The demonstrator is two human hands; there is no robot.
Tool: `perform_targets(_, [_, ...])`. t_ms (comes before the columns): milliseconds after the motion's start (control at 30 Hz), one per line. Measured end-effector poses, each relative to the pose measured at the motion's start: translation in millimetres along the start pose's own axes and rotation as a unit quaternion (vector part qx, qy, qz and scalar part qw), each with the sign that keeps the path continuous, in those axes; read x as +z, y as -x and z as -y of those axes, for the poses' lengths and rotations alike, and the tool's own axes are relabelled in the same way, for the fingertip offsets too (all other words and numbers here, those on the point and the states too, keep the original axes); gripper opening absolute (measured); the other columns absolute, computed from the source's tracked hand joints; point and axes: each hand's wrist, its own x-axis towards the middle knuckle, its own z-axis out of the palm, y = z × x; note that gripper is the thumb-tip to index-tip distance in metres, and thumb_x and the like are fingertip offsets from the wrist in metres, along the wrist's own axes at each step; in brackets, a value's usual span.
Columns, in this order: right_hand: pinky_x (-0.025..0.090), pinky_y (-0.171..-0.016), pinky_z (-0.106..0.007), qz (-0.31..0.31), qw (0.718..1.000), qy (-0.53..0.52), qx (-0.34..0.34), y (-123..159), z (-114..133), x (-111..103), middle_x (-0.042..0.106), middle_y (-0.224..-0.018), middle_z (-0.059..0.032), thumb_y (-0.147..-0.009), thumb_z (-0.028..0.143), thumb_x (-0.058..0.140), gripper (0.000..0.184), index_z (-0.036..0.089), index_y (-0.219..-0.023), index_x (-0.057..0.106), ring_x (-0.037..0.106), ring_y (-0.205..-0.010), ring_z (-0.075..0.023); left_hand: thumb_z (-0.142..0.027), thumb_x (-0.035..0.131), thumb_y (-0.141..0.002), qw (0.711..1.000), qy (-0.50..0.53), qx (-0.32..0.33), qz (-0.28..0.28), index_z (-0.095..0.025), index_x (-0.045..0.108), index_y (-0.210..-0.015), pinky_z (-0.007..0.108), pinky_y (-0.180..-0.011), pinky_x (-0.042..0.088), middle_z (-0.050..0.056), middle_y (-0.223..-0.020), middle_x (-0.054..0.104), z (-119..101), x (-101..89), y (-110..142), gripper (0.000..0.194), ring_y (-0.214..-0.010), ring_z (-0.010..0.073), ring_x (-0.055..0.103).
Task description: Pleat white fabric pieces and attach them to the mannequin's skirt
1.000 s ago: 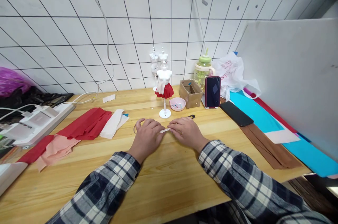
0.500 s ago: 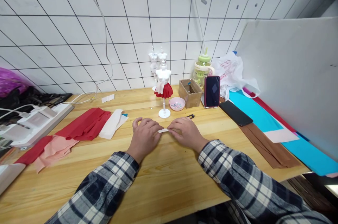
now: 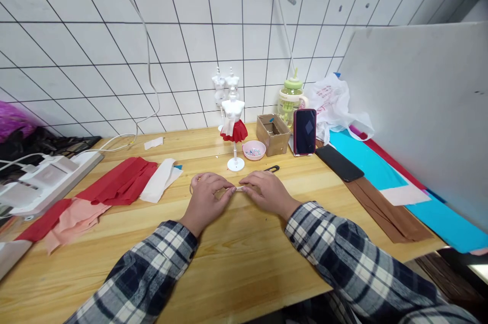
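Between my two hands is a narrow white strip of fabric [image 3: 239, 188], mostly hidden by the fingers. My left hand [image 3: 209, 199] pinches one end between thumb and fingertips. At the other end my right hand [image 3: 267, 193] is closed on it the same way. Just behind the hands stands a small white dress form [image 3: 233, 109] wearing a red skirt [image 3: 237, 132] with a pale piece of cloth hanging over its front. A pair of black-handled snips or a similar tool [image 3: 273, 168] lies partly behind my right hand.
Red cloth [image 3: 122, 181] and white cloth [image 3: 160, 181] lie at the left, near a power strip [image 3: 57, 184]. A pink bowl of beads [image 3: 254, 150], cardboard box [image 3: 280, 142], propped phone [image 3: 305, 131] and bottle [image 3: 292, 97] stand behind. Brown fabric [image 3: 389, 212] and blue fabric [image 3: 366, 156] lie right.
The strip shows less and looks thinner between my fingertips, with my left thumb now straighter along it. My hands stay in about the same place; the view has shifted slightly.
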Motion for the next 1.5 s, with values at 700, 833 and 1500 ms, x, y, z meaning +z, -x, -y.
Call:
perform_targets(700, [0.041, -0.083, -0.031, -0.001, 1.0, 0.001, -0.016, 0.9, -3.5, 1.1, 0.07, -0.094, -0.0056, -0.091, 0.032, 0.063, 0.017, 0.018, -0.098, 0.07, 0.059, -0.089, -0.018, -0.033, 0.059, -0.089, 0.999, 0.029, 0.014, 0.03, -0.024, 0.069, -0.084, 0.04, -0.089, 0.034, 0.001, -0.088, 0.073, -0.1, -0.2, -0.8, 0.014, -0.091, 0.0207, 0.061])
perform_targets(833, [0.041, -0.079, -0.032, -0.009, 0.999, 0.032, -0.007, 1.6, -2.7, 0.7, 0.069, -0.088, -0.0049, -0.093, 0.03, 0.061, 0.014, 0.021, -0.091, 0.072, 0.055, -0.085, -0.0186, -0.032, 0.059, -0.089, 0.999, 0.002, 0.033, 0.033, -0.025, 0.07, -0.084, 0.043, -0.092, 0.031, 0.001, -0.089, 0.073, -0.3, -0.8, -0.4, 0.014, -0.093, 0.0216, 0.061])
perform_targets(1500, [0.036, -0.077, -0.031, 0.094, 0.987, 0.128, -0.028, 1.3, 5.3, 1.8, 0.066, -0.087, -0.0044, -0.093, 0.027, 0.056, 0.018, 0.021, -0.088, 0.072, 0.05, -0.084, -0.0186, -0.03, 0.056, -0.088, 0.986, -0.113, 0.076, 0.091, -0.025, 0.072, -0.081, 0.054, -0.098, 0.028, 0.003, -0.085, 0.074, -14.5, 2.4, 1.5, 0.018, -0.093, 0.0254, 0.061])
